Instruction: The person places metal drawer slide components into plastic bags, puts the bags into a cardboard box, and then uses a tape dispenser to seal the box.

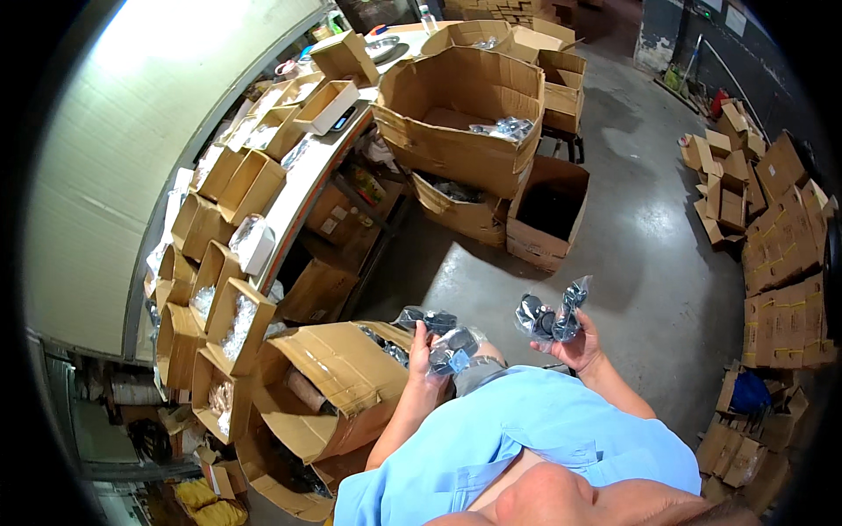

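Clear plastic bags of black parts (550, 317) are sitting in the right hand (574, 346), fingers curling around them, while the left hand (424, 349) is gripping similar bags (449, 349) just right of the open cardboard box (329, 368).

One head-worn fisheye — looking steeply down, close above the chest.

Grey concrete floor (649, 237) is seen, glossy in patches. A pale wall (132, 158) is lit brightly at left. A long workbench (303, 180) is set along it; cardboard boxes (781, 237) are stacked at right.
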A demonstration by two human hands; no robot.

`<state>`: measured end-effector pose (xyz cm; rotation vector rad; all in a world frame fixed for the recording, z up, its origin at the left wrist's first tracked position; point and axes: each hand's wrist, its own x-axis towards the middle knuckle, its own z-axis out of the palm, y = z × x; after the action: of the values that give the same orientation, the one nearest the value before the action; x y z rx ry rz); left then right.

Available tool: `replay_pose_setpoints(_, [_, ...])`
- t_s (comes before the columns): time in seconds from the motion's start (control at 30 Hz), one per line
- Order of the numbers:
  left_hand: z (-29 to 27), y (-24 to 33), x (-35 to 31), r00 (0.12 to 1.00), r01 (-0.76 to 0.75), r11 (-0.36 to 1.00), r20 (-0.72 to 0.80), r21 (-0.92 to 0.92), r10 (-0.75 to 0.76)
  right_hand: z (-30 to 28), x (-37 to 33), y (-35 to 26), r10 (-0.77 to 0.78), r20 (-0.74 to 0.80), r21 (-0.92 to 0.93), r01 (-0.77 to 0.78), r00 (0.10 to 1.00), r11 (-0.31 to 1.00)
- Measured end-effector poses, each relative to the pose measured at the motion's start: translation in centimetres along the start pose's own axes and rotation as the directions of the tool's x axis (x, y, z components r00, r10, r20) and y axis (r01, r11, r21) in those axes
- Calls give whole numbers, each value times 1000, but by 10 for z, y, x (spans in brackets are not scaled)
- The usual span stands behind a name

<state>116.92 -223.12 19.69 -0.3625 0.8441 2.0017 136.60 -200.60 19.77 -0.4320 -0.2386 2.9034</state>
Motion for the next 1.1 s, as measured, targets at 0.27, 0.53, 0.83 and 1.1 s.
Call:
replay_pose_setpoints(0.27, [77,20,119,855,-495,780,54,382,516,24,121,-31,80,108,72,-88,991,994])
replay_pose_setpoints(0.53, [139,130,233,635,-773,549,418,318,650,119,324,-42,207,296,-32,-207,933,978])
replay_pose_setpoints(0.83, [205,270,336,342,-886,2,650,463,679,168,502,-57,265,382,64,-311,885,948])
replay_pose_setpoints(1.1, [193,413,440,182,-835,-66,386,547,904,216,690,-136,20,418,127,-80,908,989])
